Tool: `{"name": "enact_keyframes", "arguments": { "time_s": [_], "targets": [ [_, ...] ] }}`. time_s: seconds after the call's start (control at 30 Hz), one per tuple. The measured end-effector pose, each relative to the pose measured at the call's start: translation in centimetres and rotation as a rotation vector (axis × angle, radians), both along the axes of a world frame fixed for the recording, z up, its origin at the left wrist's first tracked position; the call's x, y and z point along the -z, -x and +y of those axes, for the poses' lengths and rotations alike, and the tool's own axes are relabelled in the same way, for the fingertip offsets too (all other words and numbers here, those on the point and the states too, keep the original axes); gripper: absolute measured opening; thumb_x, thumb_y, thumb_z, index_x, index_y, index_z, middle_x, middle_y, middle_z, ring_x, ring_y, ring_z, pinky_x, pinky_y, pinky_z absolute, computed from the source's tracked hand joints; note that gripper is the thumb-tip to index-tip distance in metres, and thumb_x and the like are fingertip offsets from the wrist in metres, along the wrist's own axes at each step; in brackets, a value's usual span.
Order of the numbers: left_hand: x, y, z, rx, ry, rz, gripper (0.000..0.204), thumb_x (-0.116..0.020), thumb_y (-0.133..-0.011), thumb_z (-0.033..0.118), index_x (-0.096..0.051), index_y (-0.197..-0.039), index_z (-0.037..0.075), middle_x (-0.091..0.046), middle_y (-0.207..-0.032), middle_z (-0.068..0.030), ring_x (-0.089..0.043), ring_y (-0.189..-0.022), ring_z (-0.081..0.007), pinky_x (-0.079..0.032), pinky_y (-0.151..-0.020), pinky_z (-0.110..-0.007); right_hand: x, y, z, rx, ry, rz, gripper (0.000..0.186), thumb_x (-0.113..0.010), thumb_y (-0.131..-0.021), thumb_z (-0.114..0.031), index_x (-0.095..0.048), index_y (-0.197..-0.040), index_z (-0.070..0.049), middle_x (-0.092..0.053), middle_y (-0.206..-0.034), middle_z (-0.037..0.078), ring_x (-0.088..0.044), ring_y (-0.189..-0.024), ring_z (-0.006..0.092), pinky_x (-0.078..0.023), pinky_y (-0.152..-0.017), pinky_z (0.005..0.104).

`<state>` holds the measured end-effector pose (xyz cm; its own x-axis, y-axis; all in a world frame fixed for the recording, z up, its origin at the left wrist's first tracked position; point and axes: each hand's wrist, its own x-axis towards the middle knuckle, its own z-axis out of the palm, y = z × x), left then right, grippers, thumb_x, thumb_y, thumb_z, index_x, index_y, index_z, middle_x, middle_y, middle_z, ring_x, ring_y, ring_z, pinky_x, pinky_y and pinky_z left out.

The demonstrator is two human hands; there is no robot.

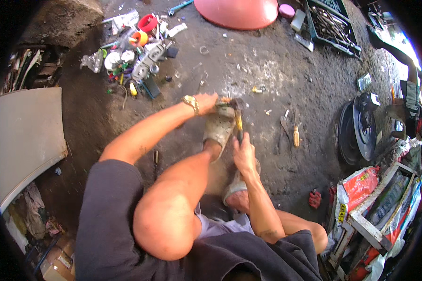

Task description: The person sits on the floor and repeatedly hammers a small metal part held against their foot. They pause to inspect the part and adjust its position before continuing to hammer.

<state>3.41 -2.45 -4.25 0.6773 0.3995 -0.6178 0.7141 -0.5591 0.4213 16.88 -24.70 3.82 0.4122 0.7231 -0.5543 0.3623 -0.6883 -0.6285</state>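
Observation:
My right hand (pixel 244 152) is closed round the handle of a hammer (pixel 239 122), which has a yellow and black shaft. The dark hammer head is up beside my left hand (pixel 206 102), just beyond the toe of my worn clog (pixel 219 129). Above a gold-coloured watch on the wrist, the left hand's fingers are closed at a small metal-and-orange piece (pixel 225 100); its kind cannot be made out. To the right, pliers (pixel 284 125) and a screwdriver (pixel 296 136) with a yellowish handle lie on the dark ground.
A heap of plastic and metal scraps (pixel 143 58) lies far left. Beyond are a red round basin (pixel 237 11) and a dark crate of metal pieces (pixel 330 28). Black discs (pixel 356 131) stand right, above a wooden frame (pixel 365 227) with bags. A pale panel (pixel 28 140) is left.

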Motion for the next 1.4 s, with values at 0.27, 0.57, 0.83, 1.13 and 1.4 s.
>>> {"name": "enact_keyframes", "arguments": {
  "time_s": [0.27,0.57,0.83,1.13,1.4],
  "targets": [
    [1.1,-0.2,0.3,0.003,-0.027,-0.079,0.05,-0.066,-0.092,0.033,-0.044,-0.122,0.0,-0.069,-0.097,-0.0295,-0.067,-0.095,-0.0479,-0.053,-0.08,-0.056,-6.6,-0.3,1.2,0.429,-0.624,0.06,0.027,-0.059,-0.101,-0.02,-0.05,-0.117,0.0,-0.069,-0.093,0.028,-0.07,-0.081,0.0407,-0.052,-0.068,0.0483],
    [1.9,1.1,0.2,-0.008,-0.01,-0.049,0.053,-0.066,-0.092,0.034,-0.043,-0.122,-0.003,-0.069,-0.095,-0.0293,-0.067,-0.092,-0.0479,-0.053,-0.078,-0.055,-10.0,-1.5,2.6,0.475,-0.606,0.186,0.02,-0.061,-0.102,-0.018,-0.054,-0.112,-0.002,-0.058,-0.077,0.001,-0.053,-0.061,0.0119,-0.045,-0.053,0.0302],
    [2.5,1.3,0.5,-0.003,-0.021,-0.06,0.052,-0.066,-0.092,0.035,-0.044,-0.12,-0.002,-0.069,-0.096,-0.03,-0.067,-0.094,-0.048,-0.052,-0.08,-0.055,0.1,-0.6,0.4,0.01,-0.092,-0.033,0.032,-0.062,-0.101,-0.027,-0.051,-0.11,0.002,-0.068,-0.089,0.029,-0.064,-0.069,0.0352,-0.051,-0.065,0.0468],
    [1.9,0.1,0.4,-0.037,0.032,-0.062,0.053,-0.066,-0.092,0.033,-0.044,-0.126,-0.001,-0.069,-0.095,-0.0293,-0.067,-0.094,-0.0476,-0.052,-0.08,-0.056,3.5,-0.1,-1.3,-0.004,-0.055,-0.094,0.032,-0.058,-0.102,-0.027,-0.052,-0.118,0.0,-0.067,-0.09,0.032,-0.065,-0.086,0.0532,-0.052,-0.069,0.0479],
    [2.4,0.6,0.5,-0.034,0.04,-0.093,0.051,-0.065,-0.092,0.034,-0.044,-0.121,-0.001,-0.068,-0.097,-0.0298,-0.066,-0.094,-0.0485,-0.051,-0.08,-0.056,-4.8,-0.4,0.1,0.405,-0.583,0.119,0.032,-0.061,-0.101,-0.026,-0.05,-0.112,0.002,-0.067,-0.084,0.026,-0.067,-0.071,0.0327,-0.05,-0.064,0.0473]
  ]
}}
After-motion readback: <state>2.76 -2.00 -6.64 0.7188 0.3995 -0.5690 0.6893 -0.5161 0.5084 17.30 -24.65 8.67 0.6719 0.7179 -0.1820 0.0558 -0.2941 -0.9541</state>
